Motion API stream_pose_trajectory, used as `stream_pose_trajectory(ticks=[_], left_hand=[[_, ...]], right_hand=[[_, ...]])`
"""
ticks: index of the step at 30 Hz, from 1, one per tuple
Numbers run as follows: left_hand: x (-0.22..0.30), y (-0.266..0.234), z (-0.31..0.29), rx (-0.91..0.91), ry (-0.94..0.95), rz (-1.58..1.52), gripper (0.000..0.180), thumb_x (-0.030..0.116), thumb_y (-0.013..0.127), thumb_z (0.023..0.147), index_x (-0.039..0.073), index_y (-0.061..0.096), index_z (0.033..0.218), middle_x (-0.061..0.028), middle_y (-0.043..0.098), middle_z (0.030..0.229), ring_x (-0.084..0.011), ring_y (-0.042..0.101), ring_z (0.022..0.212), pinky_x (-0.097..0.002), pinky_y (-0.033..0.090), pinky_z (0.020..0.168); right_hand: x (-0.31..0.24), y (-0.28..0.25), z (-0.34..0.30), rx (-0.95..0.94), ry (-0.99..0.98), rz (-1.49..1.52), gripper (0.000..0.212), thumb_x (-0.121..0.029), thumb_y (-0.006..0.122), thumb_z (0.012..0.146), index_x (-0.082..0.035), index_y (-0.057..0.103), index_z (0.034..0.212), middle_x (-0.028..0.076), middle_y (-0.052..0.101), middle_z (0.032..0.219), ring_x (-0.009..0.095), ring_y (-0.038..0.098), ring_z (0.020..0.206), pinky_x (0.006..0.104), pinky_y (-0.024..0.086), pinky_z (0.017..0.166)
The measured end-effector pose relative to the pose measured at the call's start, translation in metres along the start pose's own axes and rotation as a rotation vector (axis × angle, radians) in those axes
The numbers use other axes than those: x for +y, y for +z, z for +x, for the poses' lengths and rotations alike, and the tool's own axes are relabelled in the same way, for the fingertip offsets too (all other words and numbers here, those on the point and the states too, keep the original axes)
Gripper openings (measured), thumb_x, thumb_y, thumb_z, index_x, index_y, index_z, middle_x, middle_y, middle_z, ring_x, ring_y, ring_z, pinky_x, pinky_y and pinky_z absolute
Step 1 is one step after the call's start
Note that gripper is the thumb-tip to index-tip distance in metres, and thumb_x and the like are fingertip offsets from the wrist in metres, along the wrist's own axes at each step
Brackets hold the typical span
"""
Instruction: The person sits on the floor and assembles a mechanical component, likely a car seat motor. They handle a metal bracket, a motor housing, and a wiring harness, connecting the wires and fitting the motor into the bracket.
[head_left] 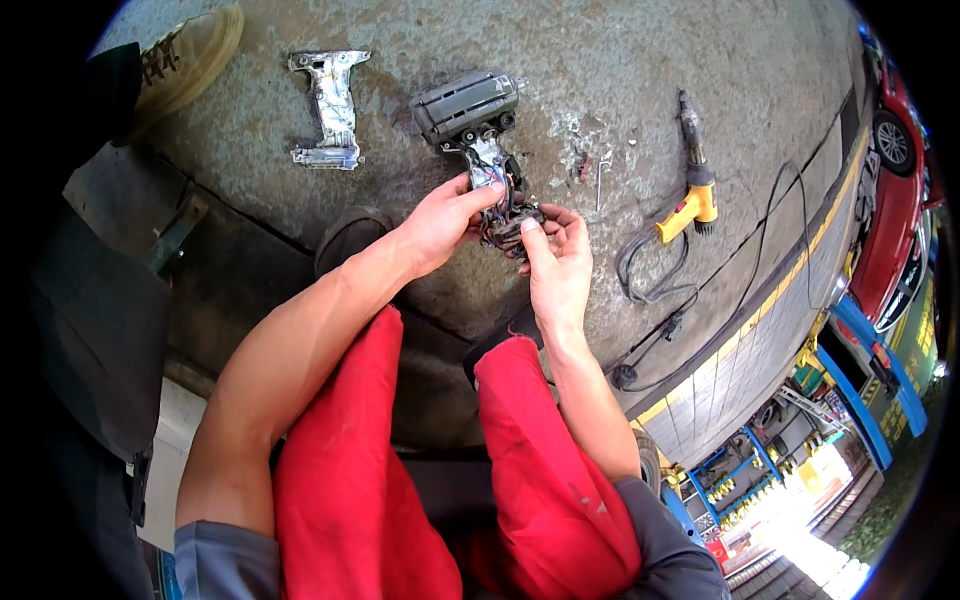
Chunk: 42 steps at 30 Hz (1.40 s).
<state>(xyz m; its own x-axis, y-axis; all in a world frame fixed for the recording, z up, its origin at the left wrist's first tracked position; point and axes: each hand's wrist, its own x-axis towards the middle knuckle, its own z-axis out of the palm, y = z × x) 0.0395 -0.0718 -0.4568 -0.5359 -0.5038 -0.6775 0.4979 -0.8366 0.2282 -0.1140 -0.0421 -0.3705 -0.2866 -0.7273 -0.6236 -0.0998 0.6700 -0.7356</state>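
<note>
A silvery metal bracket (486, 157) with dark wires is in front of me, its far end joined to a dark grey plastic housing (468, 105) that rests on the floor. My left hand (437, 228) is closed on the near part of the bracket, thumb on top. Below the bracket hangs a tangled wire bundle (508, 228). My right hand (556, 262) pinches this bundle between thumb and fingers; some fingertips are hidden behind it. Farther left, apart from both hands, lies a second bare metal bracket (334, 105).
A yellow and black heat gun (692, 207) with a trailing cable (652, 290) lies at right. Small debris (583, 168) and a thin metal rod (600, 183) are nearer my right hand. Another person's shoe (195, 60) stands far left. A red car (890, 220) and blue lift arms (855, 385) are beyond.
</note>
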Motion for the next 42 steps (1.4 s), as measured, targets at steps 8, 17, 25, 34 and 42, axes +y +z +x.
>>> stream_pose_trajectory(ticks=[8, 17, 25, 34, 42], left_hand=[[0.003, -0.001, -0.004, 0.029, -0.056, -0.03, 0.034, 0.03, 0.06, 0.108, 0.009, 0.058, 0.134, -0.0036, 0.07, 0.12, -0.017, 0.068, 0.104, -0.0393, 0.056, 0.095], [0.003, -0.003, -0.005, 0.009, -0.032, -0.017, 0.031, 0.028, 0.062, 0.107, 0.01, 0.061, 0.131, -0.0011, 0.07, 0.115, -0.0132, 0.068, 0.1, -0.0369, 0.056, 0.092], [-0.001, -0.007, 0.001, -0.004, -0.017, 0.058, 0.033, 0.035, 0.058, 0.108, 0.01, 0.064, 0.128, -0.0025, 0.073, 0.117, -0.0159, 0.071, 0.107, -0.038, 0.055, 0.099], [-0.005, -0.013, -0.006, -0.03, -0.015, 0.047, 0.026, 0.034, 0.066, 0.103, 0.016, 0.067, 0.121, 0.0051, 0.072, 0.112, -0.0088, 0.066, 0.1, -0.0303, 0.05, 0.093], [-0.001, -0.017, -0.002, -0.062, -0.02, 0.041, 0.028, 0.037, 0.059, 0.106, 0.013, 0.068, 0.119, 0.005, 0.072, 0.103, -0.0078, 0.066, 0.093, -0.0315, 0.052, 0.091]], right_hand=[[-0.003, -0.007, 0.011, -0.043, 0.025, -0.053, 0.038, -0.021, 0.067, 0.105, 0.003, 0.052, 0.13, 0.006, 0.071, 0.095, 0.01, 0.067, 0.069, 0.022, 0.047, 0.055], [-0.004, -0.007, 0.014, -0.06, -0.01, -0.054, 0.042, -0.016, 0.072, 0.101, 0.005, 0.052, 0.13, 0.009, 0.07, 0.101, 0.01, 0.067, 0.074, 0.023, 0.052, 0.058], [-0.015, -0.01, 0.02, -0.094, -0.05, -0.149, 0.043, -0.017, 0.081, 0.094, 0.008, 0.058, 0.12, 0.009, 0.07, 0.088, 0.011, 0.066, 0.069, 0.0258, 0.055, 0.056], [-0.012, -0.016, 0.022, -0.127, -0.04, -0.246, 0.047, -0.023, 0.082, 0.093, 0.009, 0.059, 0.118, 0.008, 0.07, 0.08, 0.012, 0.068, 0.065, 0.026, 0.054, 0.055], [-0.021, -0.032, 0.028, -0.269, -0.024, -0.039, 0.034, -0.024, 0.069, 0.104, 0.004, 0.061, 0.122, 0.008, 0.073, 0.092, 0.01, 0.066, 0.078, 0.0264, 0.053, 0.069]])
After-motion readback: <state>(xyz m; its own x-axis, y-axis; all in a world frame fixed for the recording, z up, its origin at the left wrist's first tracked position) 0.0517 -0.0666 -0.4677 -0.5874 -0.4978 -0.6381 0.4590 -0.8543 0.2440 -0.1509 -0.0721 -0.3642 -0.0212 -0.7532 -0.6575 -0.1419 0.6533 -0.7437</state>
